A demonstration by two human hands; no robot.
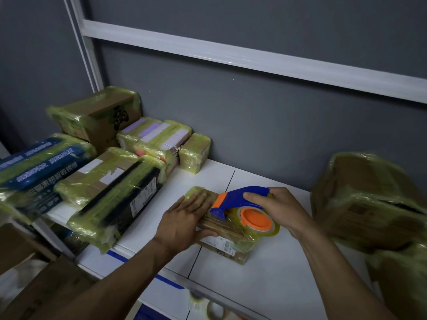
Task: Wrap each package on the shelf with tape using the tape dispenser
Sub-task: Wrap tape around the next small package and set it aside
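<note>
Lying flat on the white shelf (277, 273), near its front edge, a small brown package (223, 247) is pressed down by the left hand (184, 218), fingers straight over its taped far end. The blue and orange tape dispenser (240, 204) is gripped by the right hand (285, 211), fingers curled round the handle, and is rested on the package top. Wrapped boxes (111, 181) are stacked at the left; blurred boxes (369, 204) are seen at the right.

White shelf (265, 273), seam lines across the board, grey wall behind. Centre: one small taped package (227, 249) lying flat. Left side is crowded with taped packages: long black box (120, 204), blue pack (34, 172), small cube (195, 153) at the back wall. Right end: big taped carton (369, 199).
</note>
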